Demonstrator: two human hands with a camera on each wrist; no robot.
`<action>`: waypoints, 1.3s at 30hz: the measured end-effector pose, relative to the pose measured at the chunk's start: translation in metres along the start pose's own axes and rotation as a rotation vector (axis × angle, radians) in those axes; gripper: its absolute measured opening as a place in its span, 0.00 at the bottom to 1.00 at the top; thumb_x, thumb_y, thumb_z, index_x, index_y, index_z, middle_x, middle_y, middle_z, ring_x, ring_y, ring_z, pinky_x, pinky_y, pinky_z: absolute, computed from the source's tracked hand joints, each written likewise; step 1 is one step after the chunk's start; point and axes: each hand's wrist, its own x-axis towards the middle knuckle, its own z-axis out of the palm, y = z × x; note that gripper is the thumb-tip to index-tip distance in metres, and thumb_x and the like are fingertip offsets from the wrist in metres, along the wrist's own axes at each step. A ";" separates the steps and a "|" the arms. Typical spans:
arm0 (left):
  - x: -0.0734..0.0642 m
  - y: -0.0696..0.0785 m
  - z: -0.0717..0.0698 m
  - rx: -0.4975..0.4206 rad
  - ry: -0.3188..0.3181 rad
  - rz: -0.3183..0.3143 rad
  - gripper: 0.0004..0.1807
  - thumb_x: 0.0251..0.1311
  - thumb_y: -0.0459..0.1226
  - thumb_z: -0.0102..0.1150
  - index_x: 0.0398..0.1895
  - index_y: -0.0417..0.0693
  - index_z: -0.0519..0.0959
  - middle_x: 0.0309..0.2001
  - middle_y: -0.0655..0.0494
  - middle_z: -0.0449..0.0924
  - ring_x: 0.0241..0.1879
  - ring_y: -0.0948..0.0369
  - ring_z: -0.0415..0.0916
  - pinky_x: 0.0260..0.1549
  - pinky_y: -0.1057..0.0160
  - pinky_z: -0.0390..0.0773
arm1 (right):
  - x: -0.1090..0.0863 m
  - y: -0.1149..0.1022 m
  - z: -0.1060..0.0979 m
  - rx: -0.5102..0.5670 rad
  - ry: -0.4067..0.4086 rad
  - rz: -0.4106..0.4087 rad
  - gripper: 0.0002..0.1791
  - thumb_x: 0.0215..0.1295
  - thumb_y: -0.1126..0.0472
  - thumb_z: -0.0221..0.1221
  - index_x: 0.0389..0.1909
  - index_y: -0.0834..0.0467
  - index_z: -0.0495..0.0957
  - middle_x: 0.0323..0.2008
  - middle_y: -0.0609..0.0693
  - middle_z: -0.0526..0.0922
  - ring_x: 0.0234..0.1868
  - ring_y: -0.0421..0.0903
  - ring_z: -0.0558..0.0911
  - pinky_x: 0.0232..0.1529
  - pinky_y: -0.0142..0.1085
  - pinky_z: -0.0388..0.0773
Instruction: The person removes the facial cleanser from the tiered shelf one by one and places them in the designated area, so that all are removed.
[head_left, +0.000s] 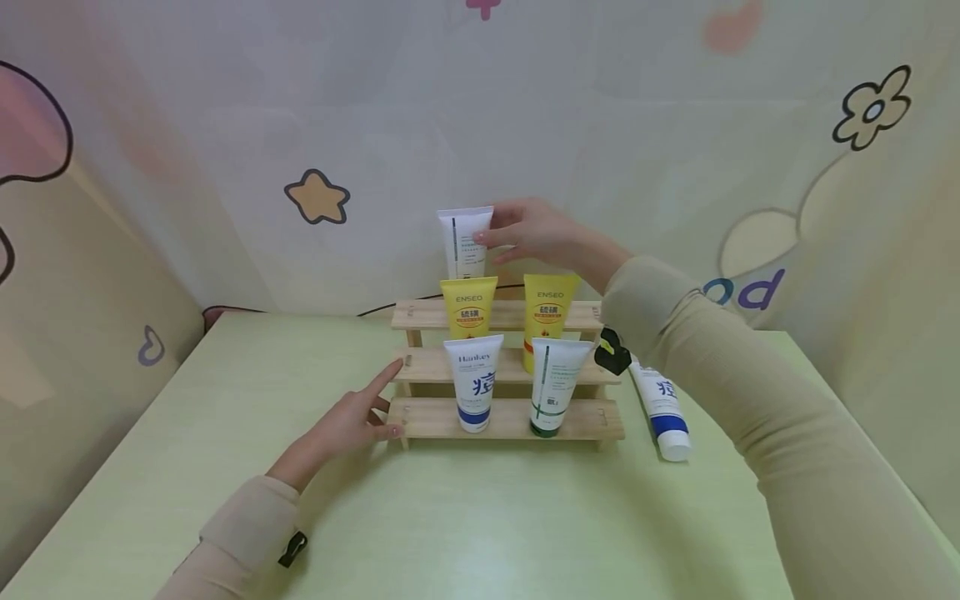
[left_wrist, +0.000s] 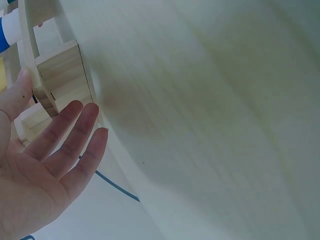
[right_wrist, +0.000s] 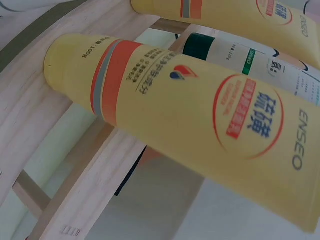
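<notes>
My right hand [head_left: 536, 233] pinches the right edge of a white tube [head_left: 462, 242], which stands upright at the top step of a three-tier wooden rack [head_left: 435, 425]. Yellow tubes hide its lower part in the head view; its dark green cap [right_wrist: 199, 46] shows in the right wrist view. My left hand [head_left: 347, 429] touches the rack's left end, index finger at the middle step and thumb at the bottom one. Its other fingers [left_wrist: 70, 145] are extended beside the wood. Two yellow tubes [head_left: 469, 307] [right_wrist: 165, 100] stand on the middle step.
On the bottom step stand a white tube with a blue band [head_left: 474, 379] and a white tube with a green cap [head_left: 558, 383]. Another blue-banded white tube [head_left: 663, 408] lies on the pale green table [head_left: 525, 517], right of the rack. A patterned curtain [head_left: 375, 125] hangs behind.
</notes>
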 end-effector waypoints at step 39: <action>0.002 -0.002 0.003 0.034 0.009 -0.008 0.49 0.53 0.37 0.64 0.72 0.58 0.43 0.43 0.40 0.78 0.35 0.55 0.77 0.35 0.55 0.75 | -0.115 0.054 -0.119 0.046 0.399 -0.173 0.13 0.63 0.60 0.55 0.47 0.58 0.73 0.40 0.42 0.78 0.40 0.40 0.77 0.38 0.26 0.75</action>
